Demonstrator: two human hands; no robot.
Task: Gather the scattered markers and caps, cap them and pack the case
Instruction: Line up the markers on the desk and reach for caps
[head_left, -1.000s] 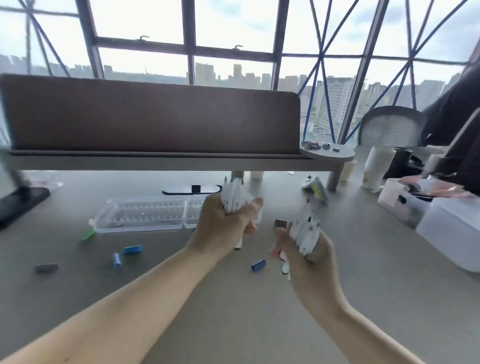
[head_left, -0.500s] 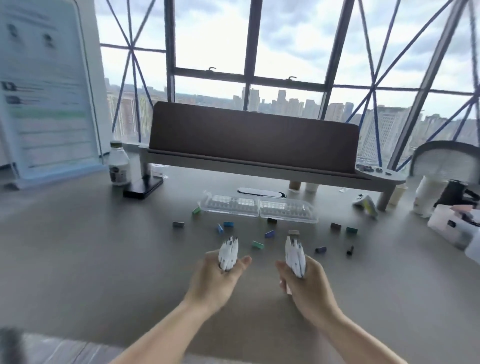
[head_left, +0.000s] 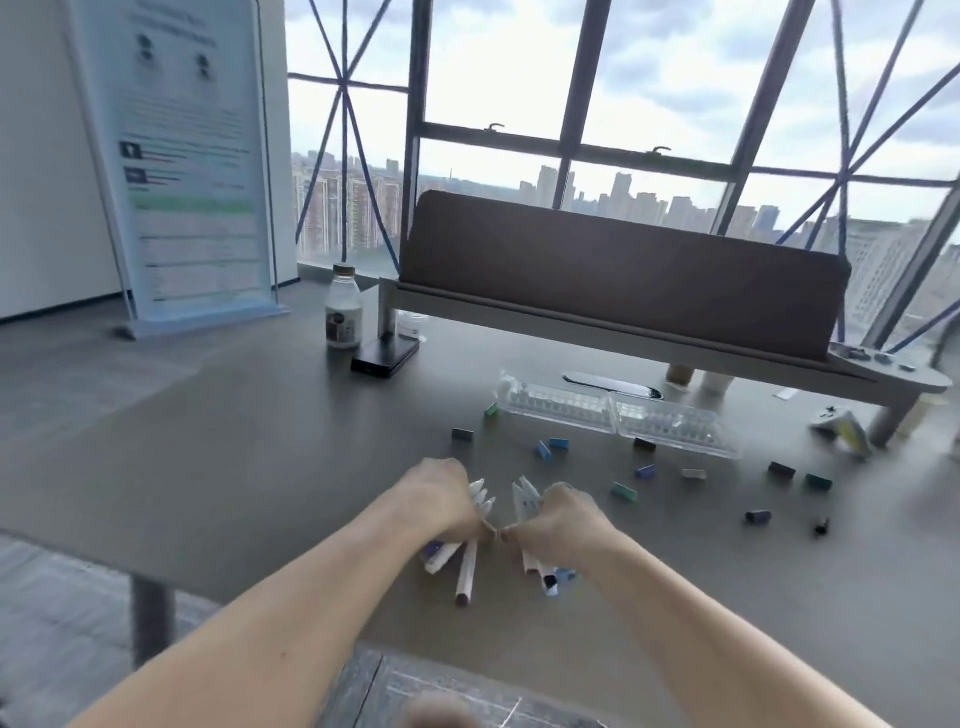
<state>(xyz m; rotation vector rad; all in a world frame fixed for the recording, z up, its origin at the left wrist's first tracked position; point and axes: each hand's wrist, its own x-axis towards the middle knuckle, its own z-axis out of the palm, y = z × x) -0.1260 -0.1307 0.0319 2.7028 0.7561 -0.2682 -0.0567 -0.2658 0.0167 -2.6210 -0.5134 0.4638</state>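
Observation:
My left hand (head_left: 439, 499) grips a bundle of white uncapped markers (head_left: 480, 501), their lower ends touching the grey table (head_left: 260, 467). Close beside it, my right hand (head_left: 563, 519) grips a second bundle of white markers (head_left: 524, 499). One marker (head_left: 466, 574) sticks out below the left hand toward the table's near edge. Several loose caps lie scattered beyond the hands, among them a green cap (head_left: 624, 491), a blue cap (head_left: 559, 443) and a dark cap (head_left: 758, 516). The clear plastic case (head_left: 618, 418) lies open and flat farther back.
A brown monitor shelf (head_left: 623, 291) spans the back of the table. A bottle (head_left: 343, 306) and a black flat box (head_left: 384, 358) stand at the back left. A poster stand (head_left: 182, 156) is beyond the table's left corner. The table's near edge runs just under my forearms.
Both hands have come down and closer together, bringing the marker bundles onto the table near its front edge. The camera has swung left and pulled back.

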